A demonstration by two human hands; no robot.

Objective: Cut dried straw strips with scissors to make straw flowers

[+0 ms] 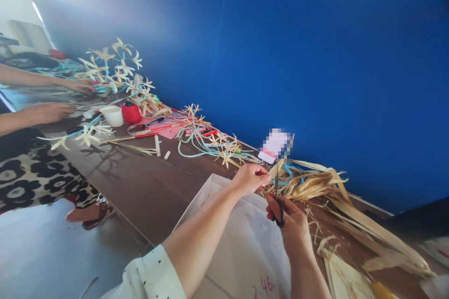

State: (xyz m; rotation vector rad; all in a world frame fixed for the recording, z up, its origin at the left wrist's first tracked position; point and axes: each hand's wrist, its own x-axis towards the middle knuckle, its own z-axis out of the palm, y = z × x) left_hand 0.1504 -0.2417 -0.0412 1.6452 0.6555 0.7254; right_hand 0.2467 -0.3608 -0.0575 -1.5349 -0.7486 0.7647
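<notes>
1. The pale strip (277, 168) is above the far edge of the white box, in front of the pile of dry leaves. Bits behind it look much the same, so its full shape is hard to see.
2. The left hand (249, 180) pinches one end of the strip between thumb and finger. The other fingers are curled and partly hidden.
3. The right hand (289, 218) grips the scissors (279, 214) by the black handle. The blades point up by the strip, but I can't tell if they touch it. Fingers hide part of the handle.
4. Both arms lie over the white box (224, 247). Its near end is cut off. Pink writing (264, 287) on it looks like "2.46."
5. Dry leaves (315, 186) lie beside the right hand, in a tangle.
6. Behind the hands, a white card (268, 157) is mostly covered by blurry squares.
7. Further left are blue cords (189, 154), straw flowers (226, 154), a white cup (112, 116) and a red spool (131, 113).
8. At the far left is another person (52, 113), head out of sight.
</notes>
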